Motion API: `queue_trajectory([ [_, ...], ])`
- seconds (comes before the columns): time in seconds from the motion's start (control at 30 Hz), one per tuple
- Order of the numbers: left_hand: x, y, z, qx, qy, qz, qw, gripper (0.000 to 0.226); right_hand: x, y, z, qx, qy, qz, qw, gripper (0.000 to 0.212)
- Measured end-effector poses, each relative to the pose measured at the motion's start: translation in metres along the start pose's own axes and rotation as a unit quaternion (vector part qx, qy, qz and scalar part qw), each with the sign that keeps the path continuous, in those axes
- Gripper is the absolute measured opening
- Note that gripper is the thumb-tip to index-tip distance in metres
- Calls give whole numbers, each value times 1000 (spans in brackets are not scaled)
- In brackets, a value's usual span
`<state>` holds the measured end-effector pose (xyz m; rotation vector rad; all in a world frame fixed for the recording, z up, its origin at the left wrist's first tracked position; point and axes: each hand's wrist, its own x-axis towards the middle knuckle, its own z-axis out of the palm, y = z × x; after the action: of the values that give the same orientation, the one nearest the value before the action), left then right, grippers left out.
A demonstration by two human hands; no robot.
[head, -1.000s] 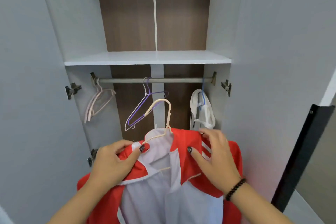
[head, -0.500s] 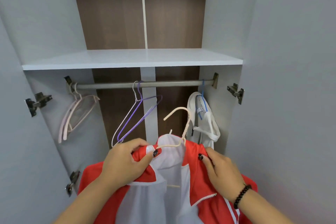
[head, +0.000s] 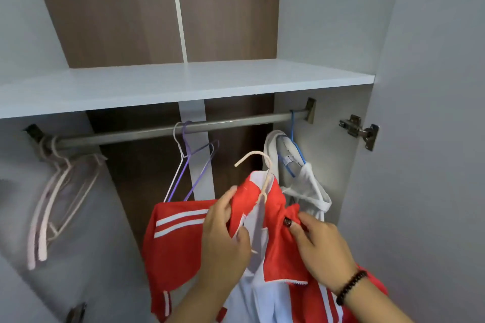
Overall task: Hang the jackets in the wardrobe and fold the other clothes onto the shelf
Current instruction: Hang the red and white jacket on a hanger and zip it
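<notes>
A red jacket (head: 173, 241) with white stripes and white lining sits on a cream hanger (head: 258, 165) whose hook points left, a little below the metal rail (head: 236, 122). My left hand (head: 225, 238) grips the jacket's left collar edge. My right hand (head: 320, 244) pinches the red fabric at the right shoulder. The hook is not on the rail. A white jacket (head: 307, 186) on a blue hanger (head: 295, 149) hangs at the rail's right end, just behind the red one.
A white shelf (head: 183, 81) runs above the rail. Purple and white wire hangers (head: 189, 165) hang at mid-rail, pale pink hangers (head: 60, 191) at the left end. The open right door (head: 430, 139) carries a hinge (head: 359, 131).
The view has drawn nearer to the wardrobe and risen. Both hands have lifted the red jacket and its hanger up and to the right, closer to the rail beside the white jacket.
</notes>
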<state>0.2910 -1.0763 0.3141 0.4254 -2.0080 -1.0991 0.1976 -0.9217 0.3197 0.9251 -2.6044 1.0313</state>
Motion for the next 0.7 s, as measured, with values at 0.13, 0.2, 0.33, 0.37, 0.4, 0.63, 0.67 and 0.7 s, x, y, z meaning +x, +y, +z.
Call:
queue_trajectory([
  [0.13,4,-22,20,-18,7,-38,999,87,20,6,9,35,-4,42,998,38],
  [0.2,11,-36,29,-23,-23,-73,997,80,37,10,13,85,15,66,994,39],
  [0.33,25,-65,48,27,-104,-113,988,34,75,22,15,167,15,117,979,44],
  [0.37,32,-70,53,33,-107,-115,987,26,85,28,15,169,15,128,977,45],
  [0.4,38,-75,58,34,-111,-120,986,21,96,34,16,166,16,141,976,46],
  [0.63,94,-91,93,5,-88,-206,975,22,168,63,33,177,15,186,966,50],
  [0.67,100,-94,97,-13,-56,-213,975,29,179,66,36,189,14,188,964,50],
  [0.7,106,-98,102,-31,-28,-220,975,34,189,69,39,205,12,190,960,49],
])
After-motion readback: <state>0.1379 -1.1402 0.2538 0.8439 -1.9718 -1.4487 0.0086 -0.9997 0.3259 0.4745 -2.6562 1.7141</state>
